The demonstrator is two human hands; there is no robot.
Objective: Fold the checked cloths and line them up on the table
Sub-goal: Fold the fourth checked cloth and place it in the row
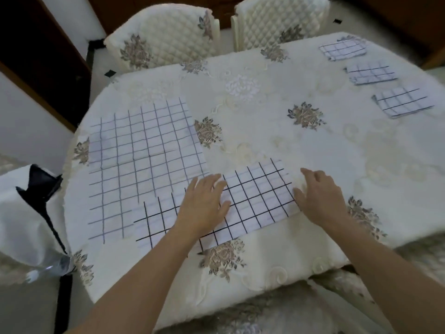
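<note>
A white cloth with black checks [250, 201] lies folded into a long strip near the table's front edge. My left hand [204, 203] presses flat on its middle with straight fingers. At the strip's right end rests my right hand [317, 196], fingers spread. A larger unfolded checked cloth [142, 160] lies flat to the left, partly under the strip. Three folded checked cloths sit in a row at the far right: one at the back [343, 48], one in the middle [370, 73], one nearest [402, 102].
The table [252, 116] wears a cream floral cover. Two quilted chairs stand behind it, one at the left [163, 34] and one at the right [279, 18]. Another covered chair [26, 213] is at the left edge.
</note>
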